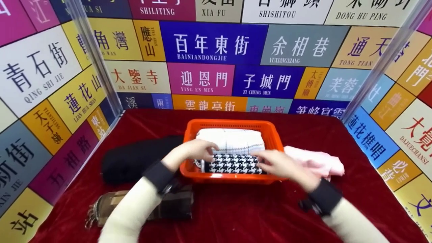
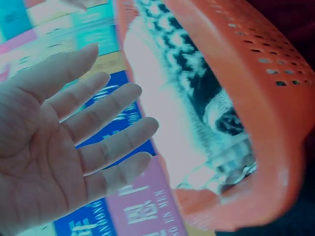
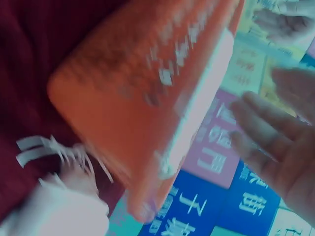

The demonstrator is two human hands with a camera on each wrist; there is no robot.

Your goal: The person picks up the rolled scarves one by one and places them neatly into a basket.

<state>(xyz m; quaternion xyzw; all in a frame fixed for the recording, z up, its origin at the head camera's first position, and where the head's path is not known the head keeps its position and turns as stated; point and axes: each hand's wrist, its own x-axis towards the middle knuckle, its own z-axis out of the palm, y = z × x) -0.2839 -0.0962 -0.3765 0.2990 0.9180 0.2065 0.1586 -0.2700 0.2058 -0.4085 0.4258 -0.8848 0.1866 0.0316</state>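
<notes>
houndstooth cloth (image 1: 234, 164): where is it being held?

inside the orange basket (image 1: 233, 179), on the near side, with a white checked cloth (image 1: 233, 139) being kept next to it on the far side.

and is anything being gripped?

nothing is being gripped by the left hand (image 1: 197, 150). its fingers are being held apart and nearly straight, as is being shown in the left wrist view, and it is being held over the basket's left part.

what about the right hand (image 1: 278, 162)?

that one is being held over the basket's right part, fingers extended and loosely parted, with no cloth being grasped. whether the houndstooth cloth is being brushed by a fingertip cannot be told.

is anything else being displayed around it?

on the red covering (image 1: 243, 216), a black cloth (image 1: 135, 158) is being seen to the left, a fringed brown plaid scarf (image 1: 175, 204) is being partly hidden by the left forearm, and a pink cloth (image 1: 317, 162) is being seen on the right.
</notes>
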